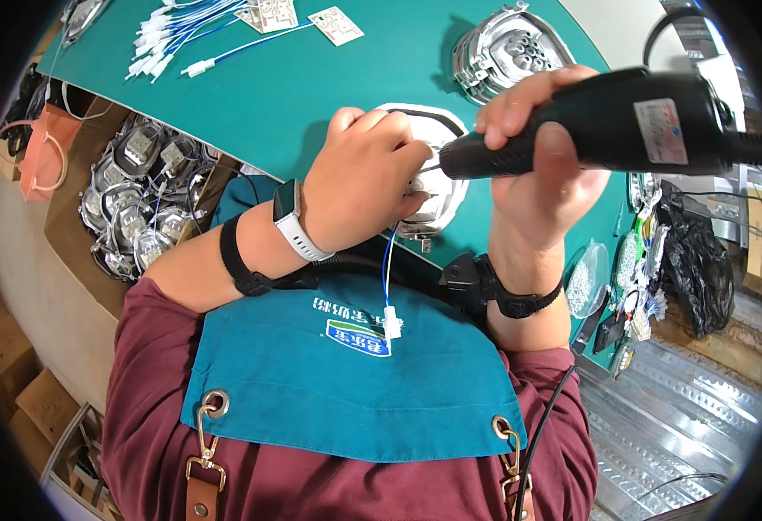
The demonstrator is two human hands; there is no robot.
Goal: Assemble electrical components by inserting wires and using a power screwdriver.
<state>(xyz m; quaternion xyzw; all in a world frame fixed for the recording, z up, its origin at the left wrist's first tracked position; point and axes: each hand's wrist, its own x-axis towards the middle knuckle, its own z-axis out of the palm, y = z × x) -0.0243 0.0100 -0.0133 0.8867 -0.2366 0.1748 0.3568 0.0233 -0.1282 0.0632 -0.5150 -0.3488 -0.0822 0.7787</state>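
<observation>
In front of me on the green table lies a silvery lamp housing [437, 130] with a pale rim. My left hand [359, 169] rests over its left side, fingers bent and closed; what they pinch inside it is hidden. A black electric screwdriver [607, 126] is gripped in my right hand [541, 143]. The tool lies almost level, its tip reaching into the housing beside my left fingertips. From the housing's near edge a blue and white wire pair hangs down to a white connector plug [390, 322] over my apron.
More metal housings [502, 52] are stacked at the far right. Wires with white plugs [160, 43] and square circuit boards [336, 26] lie at the far left. A cardboard box [73, 217] of wired housings stands left of the table [251, 95]. Small parts fill a clear bag [585, 282] at right.
</observation>
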